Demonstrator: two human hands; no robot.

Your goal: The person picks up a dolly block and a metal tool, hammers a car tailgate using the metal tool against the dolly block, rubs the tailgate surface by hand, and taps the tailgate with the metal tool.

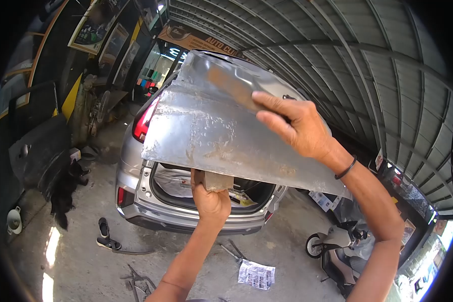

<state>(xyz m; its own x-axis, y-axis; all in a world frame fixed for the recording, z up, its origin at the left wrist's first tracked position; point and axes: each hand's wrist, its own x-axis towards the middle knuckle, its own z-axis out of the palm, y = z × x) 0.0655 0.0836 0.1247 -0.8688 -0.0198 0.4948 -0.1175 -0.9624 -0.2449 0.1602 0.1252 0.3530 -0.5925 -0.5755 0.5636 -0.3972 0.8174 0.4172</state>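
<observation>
A large grey sheet-metal panel (pixel 186 136), scuffed and stained, spans the view above the open rear of a silver car (pixel 158 201). My left hand (pixel 211 201) is closed round a grey-brown block (pixel 217 181) at the panel's lower edge; whether the block touches the metal I cannot tell. Over the panel's upper face, my right hand (pixel 299 126) grips a flat brown bar (pixel 231 89), smeared by motion. Its fingers wrap the near end, and the far end points up and left. Contact between bar and panel cannot be made out.
On the floor lie a pair of sandals (pixel 105 235), a printed sheet of paper (pixel 256 274) and thin metal parts (pixel 136 284). A scooter (pixel 340 251) stands at right. Near the left wall are a dark car door panel (pixel 40 156) and a black furry animal (pixel 68 189).
</observation>
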